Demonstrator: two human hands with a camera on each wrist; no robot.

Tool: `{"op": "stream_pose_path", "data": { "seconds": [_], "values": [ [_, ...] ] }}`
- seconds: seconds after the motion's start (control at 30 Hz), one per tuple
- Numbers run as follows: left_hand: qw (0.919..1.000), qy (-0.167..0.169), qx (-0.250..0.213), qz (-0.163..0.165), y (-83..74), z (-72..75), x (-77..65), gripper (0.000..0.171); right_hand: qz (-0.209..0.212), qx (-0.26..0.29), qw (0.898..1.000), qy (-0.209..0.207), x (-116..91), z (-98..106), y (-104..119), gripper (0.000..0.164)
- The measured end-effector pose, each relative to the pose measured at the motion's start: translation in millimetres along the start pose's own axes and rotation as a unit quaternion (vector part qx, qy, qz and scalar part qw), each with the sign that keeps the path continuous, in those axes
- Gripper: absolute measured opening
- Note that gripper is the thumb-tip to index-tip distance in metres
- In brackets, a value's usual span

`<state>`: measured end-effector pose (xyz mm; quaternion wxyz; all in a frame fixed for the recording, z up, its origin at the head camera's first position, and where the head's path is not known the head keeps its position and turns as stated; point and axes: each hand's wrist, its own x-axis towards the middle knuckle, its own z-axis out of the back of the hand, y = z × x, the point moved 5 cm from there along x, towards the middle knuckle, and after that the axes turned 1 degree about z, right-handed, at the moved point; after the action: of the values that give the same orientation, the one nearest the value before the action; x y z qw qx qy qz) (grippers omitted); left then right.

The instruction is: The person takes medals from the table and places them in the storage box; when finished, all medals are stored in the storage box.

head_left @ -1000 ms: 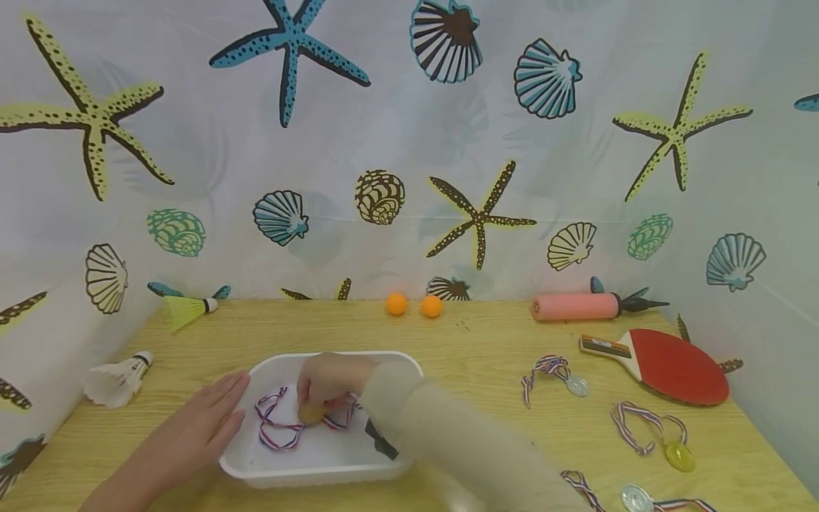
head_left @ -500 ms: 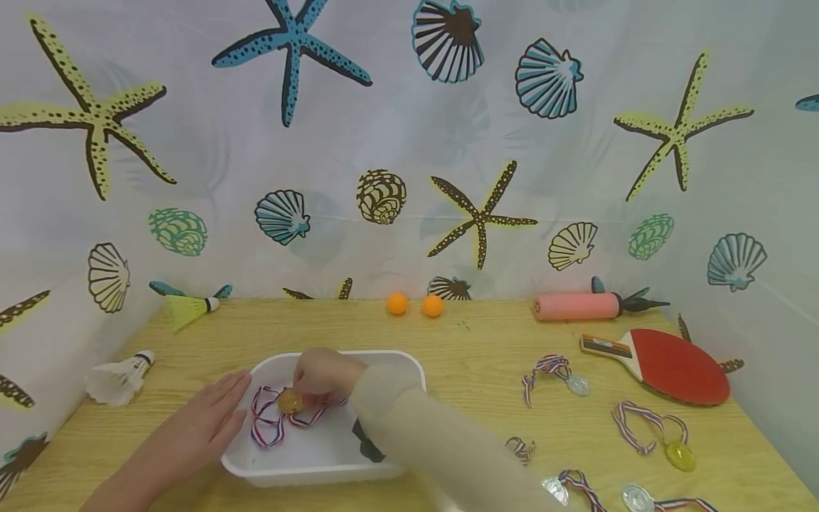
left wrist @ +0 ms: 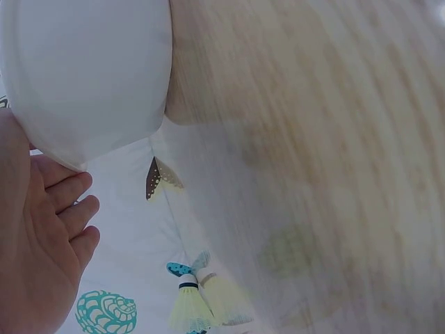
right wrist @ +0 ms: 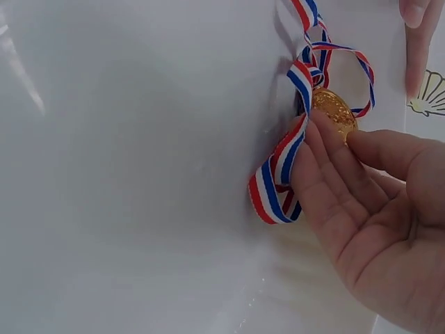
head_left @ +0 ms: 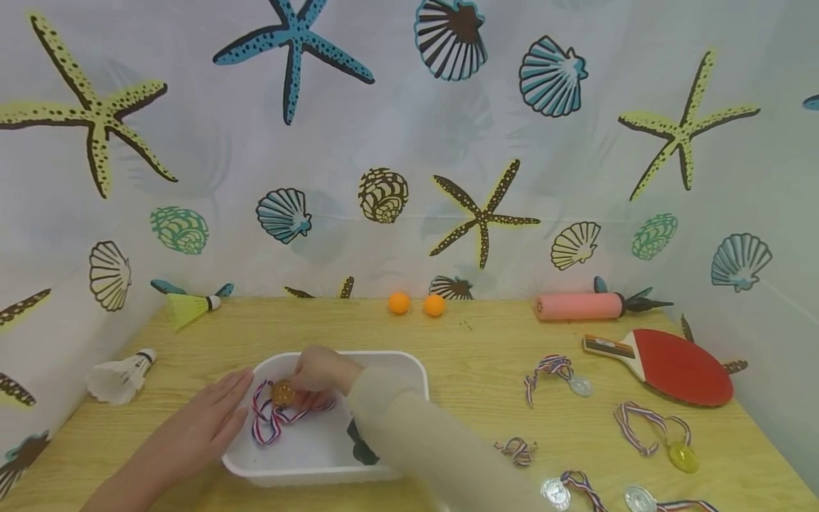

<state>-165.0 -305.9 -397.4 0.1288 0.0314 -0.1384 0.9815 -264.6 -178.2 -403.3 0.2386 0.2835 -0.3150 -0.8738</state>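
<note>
A white plastic tub (head_left: 333, 474) stands on the wooden table, its left rim under my left hand (head_left: 201, 423), whose fingers lie fairly straight. Seen from the left wrist, the fingertips (left wrist: 83, 181) are right at the tub's corner. Inside the tub, my right hand (head_left: 318, 371) pinches a gold medal (right wrist: 336, 110) by its edge between thumb and fingers. Its red, white and blue ribbon (right wrist: 274, 184) loops past the fingers and trails in the tub's left part. The black device at my right wrist (head_left: 362, 448) overlaps the tub floor.
Silver medals (head_left: 555, 493) and a yellowish one (head_left: 682, 456) lie with ribbons on the right. Behind them are a red table tennis bat (head_left: 684, 366) and a pink hand pump (head_left: 579, 306). Two orange balls (head_left: 399, 303) sit at the back; shuttlecocks (head_left: 121, 377) lie left.
My right hand has moved the gold medal left and slightly back inside the tub, its ribbon bunching up. The left hand stays on the rim.
</note>
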Motion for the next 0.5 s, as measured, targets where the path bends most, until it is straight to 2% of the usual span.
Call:
{"op": "stream_pose_path", "data": {
  "seconds": [0.13, 0.2, 0.5],
  "values": [
    [0.9998, -0.017, 0.003, -0.013, -0.5, 0.8, 0.0, 0.052, -0.008, 0.017, 1.000, 0.004, -1.6, -0.3, 1.1, 0.020],
    [0.9998, -0.015, 0.003, -0.011, -0.2, 0.7, -0.1, 0.052, -0.017, 0.021, 1.000, 0.005, -1.9, -0.4, 1.5, 0.019],
    [0.9999, -0.014, 0.004, -0.009, -0.1, 1.5, -0.2, 0.052, -0.018, -0.018, 0.999, 0.021, -5.6, 4.9, 8.3, 0.015]
  ]
}}
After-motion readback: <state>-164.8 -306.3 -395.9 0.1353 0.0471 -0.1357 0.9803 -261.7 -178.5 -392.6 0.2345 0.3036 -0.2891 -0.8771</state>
